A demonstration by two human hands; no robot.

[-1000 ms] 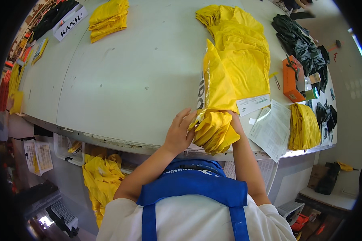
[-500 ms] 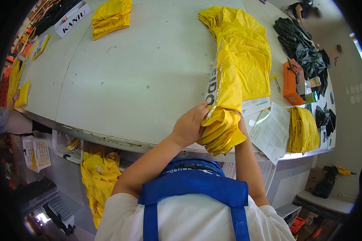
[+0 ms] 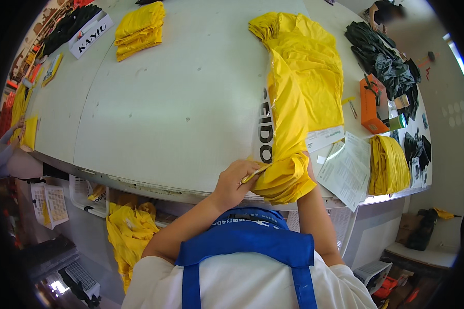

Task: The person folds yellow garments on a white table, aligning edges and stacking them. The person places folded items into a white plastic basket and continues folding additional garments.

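Observation:
My left hand [image 3: 235,181] is closed, pinching a loose edge of a shiny yellow folded garment [image 3: 288,172] at the near table edge. The garment's near end is bunched and rolled, hanging a little over that edge. Its long part runs away from me along a pile of flat yellow garments [image 3: 322,77]. My right forearm [image 3: 314,216] reaches up to the bunched end, but the garment covers that hand and its fingers. Along the garment's left side shows a strip of clear plastic with large black letters [image 3: 265,134]; how far it wraps round the garment I cannot tell.
Printed papers [image 3: 348,167], a folded yellow stack [image 3: 389,165] and an orange box [image 3: 372,105] lie on the right, with dark garments [image 3: 389,64] behind. Another yellow stack [image 3: 139,31] sits far left. Yellow fabric [image 3: 129,232] hangs below the table. Other people are at the far edges.
My left hand has moved down and left, drawing a yellow edge outward. The bunched end has become rounder and lower, and more of the lettered plastic shows.

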